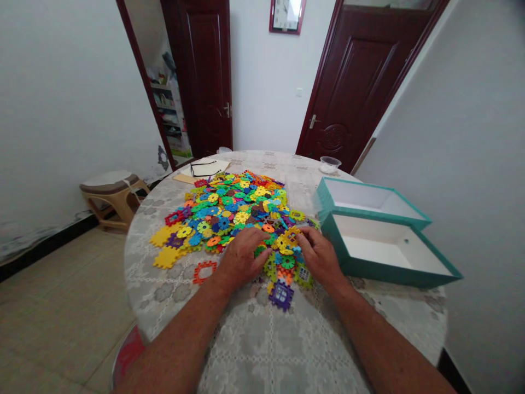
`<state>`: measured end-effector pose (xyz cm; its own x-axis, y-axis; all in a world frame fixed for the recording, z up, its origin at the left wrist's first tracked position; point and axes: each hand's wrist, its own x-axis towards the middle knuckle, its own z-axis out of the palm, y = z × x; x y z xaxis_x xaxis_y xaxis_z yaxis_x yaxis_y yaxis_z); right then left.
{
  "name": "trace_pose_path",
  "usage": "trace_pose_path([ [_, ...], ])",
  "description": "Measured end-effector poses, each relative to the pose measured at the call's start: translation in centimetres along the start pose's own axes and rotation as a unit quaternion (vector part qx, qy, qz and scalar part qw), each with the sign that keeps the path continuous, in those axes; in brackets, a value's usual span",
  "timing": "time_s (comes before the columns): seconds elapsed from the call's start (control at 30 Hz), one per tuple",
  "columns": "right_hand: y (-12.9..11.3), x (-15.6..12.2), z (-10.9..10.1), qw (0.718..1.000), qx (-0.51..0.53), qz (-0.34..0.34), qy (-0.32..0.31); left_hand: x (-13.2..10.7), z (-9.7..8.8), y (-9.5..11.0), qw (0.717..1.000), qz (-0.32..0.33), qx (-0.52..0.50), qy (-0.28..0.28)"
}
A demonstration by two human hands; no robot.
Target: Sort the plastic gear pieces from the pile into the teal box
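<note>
Two hands rest on the near edge of a heap of plastic snap-together gear pieces. From here, I see the left hand spread wide and pressing on the pieces, while the right hand sits half curled beside a yellow piece. I cannot tell whether either grips anything. The heap spreads far and left of them; the right hand is nearer the open teal box trays.

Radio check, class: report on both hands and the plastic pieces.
Left hand palm down on plastic pieces. Right hand fingertips at yellow piece, grip unclear. Two open teal trays right of hands, not touching them.
</note>
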<state>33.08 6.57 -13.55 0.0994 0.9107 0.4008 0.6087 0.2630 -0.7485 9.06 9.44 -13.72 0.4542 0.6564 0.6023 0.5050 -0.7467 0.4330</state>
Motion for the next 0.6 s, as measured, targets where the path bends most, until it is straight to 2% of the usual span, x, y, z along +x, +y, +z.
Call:
trace_pose_path([
  [0.07,-0.4,-0.2,0.3,0.995,0.08,0.06,-0.026,0.0,0.0,0.2,0.999,-0.021,-0.023,0.005],
  [0.13,-0.9,-0.6,1.0,0.984,0.142,0.088,-0.065,0.1,-0.2,0.6,0.997,-0.058,-0.05,-0.014],
  [0.3,-2.2,-2.0,2.2,0.965,0.187,0.055,-0.173,0.6,-0.8,1.6,0.981,-0.114,-0.136,-0.073],
  [0.37,-2.3,-2.0,2.0,0.959,0.198,0.067,-0.191,0.7,-1.0,1.5,0.974,-0.132,-0.164,-0.078],
  [0.43,-1.9,-1.5,1.2,0.972,0.167,0.063,-0.15,0.8,-1.1,1.0,0.968,-0.167,-0.181,-0.051],
  [0.5,-1.0,-0.7,0.2,0.996,0.062,0.005,-0.072,0.9,-1.1,0.2,0.958,-0.206,-0.2,-0.007],
  [0.57,0.0,0.0,-0.8,0.995,-0.063,-0.068,-0.02,0.9,-1.0,-0.6,0.94,-0.244,-0.235,0.028],
  [0.6,0.5,0.3,-1.2,0.989,-0.11,-0.094,-0.015,0.9,-1.0,-0.9,0.93,-0.26,-0.258,0.037],
])
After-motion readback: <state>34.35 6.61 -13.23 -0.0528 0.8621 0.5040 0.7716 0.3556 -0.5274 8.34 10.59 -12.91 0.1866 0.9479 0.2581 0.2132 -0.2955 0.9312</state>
